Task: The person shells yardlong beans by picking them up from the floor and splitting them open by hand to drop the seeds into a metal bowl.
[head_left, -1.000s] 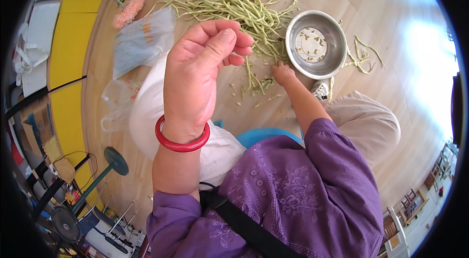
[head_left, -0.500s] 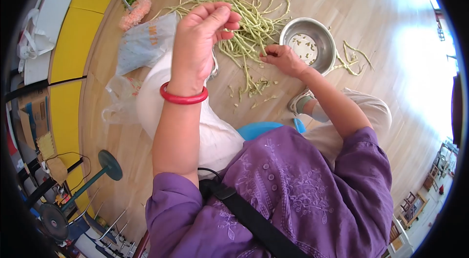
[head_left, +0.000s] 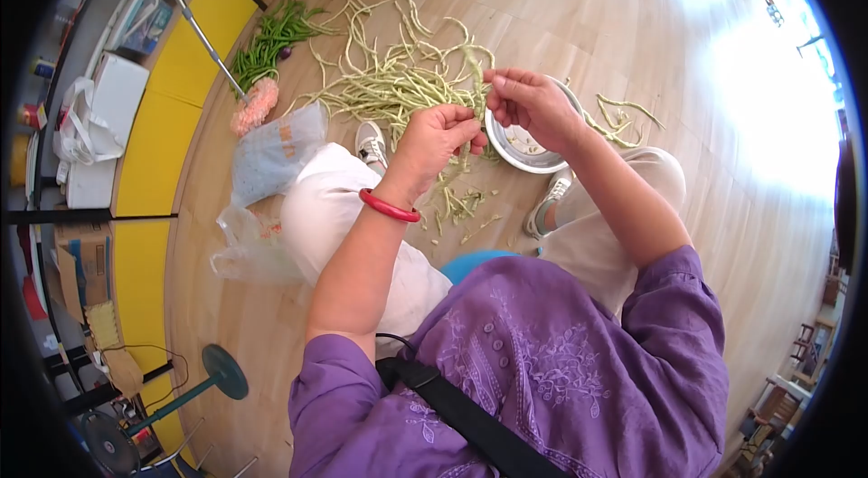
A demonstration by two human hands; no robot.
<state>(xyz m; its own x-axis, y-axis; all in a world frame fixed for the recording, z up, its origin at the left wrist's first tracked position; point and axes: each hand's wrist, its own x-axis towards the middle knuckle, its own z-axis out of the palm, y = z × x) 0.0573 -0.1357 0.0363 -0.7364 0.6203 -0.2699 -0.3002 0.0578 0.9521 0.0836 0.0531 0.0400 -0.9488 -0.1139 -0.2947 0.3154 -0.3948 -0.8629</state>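
Note:
My left hand point(head_left: 432, 145), with a red bangle point(head_left: 390, 206) at the wrist, is closed with fingertips pinched on a long green bean point(head_left: 476, 85). Facing it, my right hand point(head_left: 535, 109) is also closed, its thumb and fingers pinching at the same bean. The bean looks blurred and runs roughly upright between both hands. Beyond them a loose pile of long beans point(head_left: 398, 91) spreads over the floor. A metal bowl point(head_left: 515, 158) stands behind my right hand, which hides part of it; small pieces lie inside.
Green peppers point(head_left: 276, 33) lie at the far left beside a pink fluffy duster head point(head_left: 257, 105). Plastic bags point(head_left: 278, 151) rest by my left knee. A few beans point(head_left: 615, 127) lie right of the bowl. Yellow cabinets point(head_left: 145, 170) line the left side.
My left hand has come down and my right hand has risen from the pile's edge, so they now meet at one bean. The view has shifted, showing more floor beyond.

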